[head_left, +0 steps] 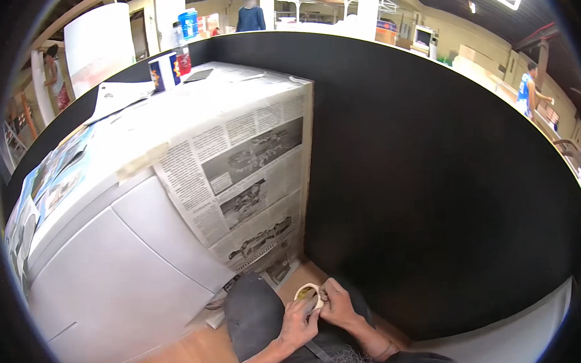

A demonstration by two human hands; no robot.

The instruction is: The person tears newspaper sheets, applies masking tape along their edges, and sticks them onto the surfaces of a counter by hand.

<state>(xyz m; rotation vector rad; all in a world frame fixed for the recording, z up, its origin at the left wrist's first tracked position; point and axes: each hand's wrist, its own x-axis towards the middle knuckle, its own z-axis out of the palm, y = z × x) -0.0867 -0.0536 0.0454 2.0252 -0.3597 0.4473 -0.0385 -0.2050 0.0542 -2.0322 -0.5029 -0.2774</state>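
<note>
A roll of pale tape (299, 293) is held between my two hands, low in the view and above my lap. My left hand (298, 322) is closed on the near side of the roll, with its fingers reaching to the ring. Against the roll's right edge, my right hand (336, 303) has its fingers pinched together. A white cabinet (127, 264) stands on the left, its side covered by newspaper (264, 163). The newspaper's lower edge lies just beyond my hands.
A black curved panel (431, 176) rises ahead and to the right. On the white top stand a blue patterned cup (165, 72) and a red bottle (183, 60). People are in the background, one in blue (251, 18), another at the right (528, 93).
</note>
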